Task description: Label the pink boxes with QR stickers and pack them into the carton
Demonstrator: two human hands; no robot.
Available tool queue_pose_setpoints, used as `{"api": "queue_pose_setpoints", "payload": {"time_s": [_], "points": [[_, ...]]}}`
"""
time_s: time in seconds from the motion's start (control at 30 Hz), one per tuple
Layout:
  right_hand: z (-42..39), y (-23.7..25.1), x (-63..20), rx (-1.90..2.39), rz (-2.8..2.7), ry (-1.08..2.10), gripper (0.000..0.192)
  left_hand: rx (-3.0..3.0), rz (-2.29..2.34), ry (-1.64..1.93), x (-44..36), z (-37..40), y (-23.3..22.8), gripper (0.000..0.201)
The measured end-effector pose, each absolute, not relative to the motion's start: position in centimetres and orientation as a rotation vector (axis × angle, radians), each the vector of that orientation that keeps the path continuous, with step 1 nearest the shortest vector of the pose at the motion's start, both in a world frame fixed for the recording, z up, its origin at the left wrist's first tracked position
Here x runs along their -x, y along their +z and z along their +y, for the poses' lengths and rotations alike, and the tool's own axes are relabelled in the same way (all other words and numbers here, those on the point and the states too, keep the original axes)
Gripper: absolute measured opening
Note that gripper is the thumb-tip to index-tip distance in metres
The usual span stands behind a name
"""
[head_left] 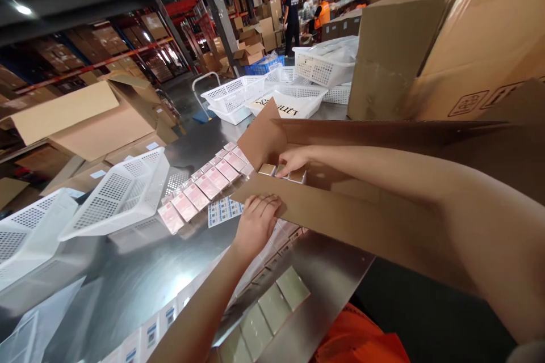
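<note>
small boxes (284, 172) in carton (340, 210), r hand (293, 159) touching

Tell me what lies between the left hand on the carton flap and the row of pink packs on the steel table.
In the head view, a sheet of blue-and-white labels lies flat on the table between the left hand and the row of pink packs.

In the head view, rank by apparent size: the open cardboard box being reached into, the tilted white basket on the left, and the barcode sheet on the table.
1. Cardboard box, though it is nearest the camera.
2. White basket.
3. Barcode sheet.
</note>
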State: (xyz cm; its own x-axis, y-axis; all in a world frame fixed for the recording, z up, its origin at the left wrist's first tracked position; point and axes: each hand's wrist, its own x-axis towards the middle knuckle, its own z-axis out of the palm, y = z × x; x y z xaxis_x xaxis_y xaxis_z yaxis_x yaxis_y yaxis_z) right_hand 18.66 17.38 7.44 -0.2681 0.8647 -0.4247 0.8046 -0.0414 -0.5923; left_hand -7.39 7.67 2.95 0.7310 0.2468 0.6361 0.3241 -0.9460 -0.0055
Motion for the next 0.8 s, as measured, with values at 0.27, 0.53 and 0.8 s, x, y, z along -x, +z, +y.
{"api": "queue_pose_setpoints", "payload": {"time_s": [0.27, 0.53, 0.8], "points": [[17.3, 8.2, -19.4, 1.749, -2.173, 1.180, 0.070, 2.807, -0.448, -1.021, 7.5, 7.6, 2.7, 0.022], [16.3, 7.8, -18.0, 1.719, -1.876, 1.386, 0.082, 2.811, -0.429, -1.027, 7.5, 7.7, 2.6, 0.021], [14.5, 9.2, -21.4, 1.992, -1.862, 1.638, 0.099, 2.823, -0.425, -1.009, 7.6, 7.9, 2.6, 0.024]]}}
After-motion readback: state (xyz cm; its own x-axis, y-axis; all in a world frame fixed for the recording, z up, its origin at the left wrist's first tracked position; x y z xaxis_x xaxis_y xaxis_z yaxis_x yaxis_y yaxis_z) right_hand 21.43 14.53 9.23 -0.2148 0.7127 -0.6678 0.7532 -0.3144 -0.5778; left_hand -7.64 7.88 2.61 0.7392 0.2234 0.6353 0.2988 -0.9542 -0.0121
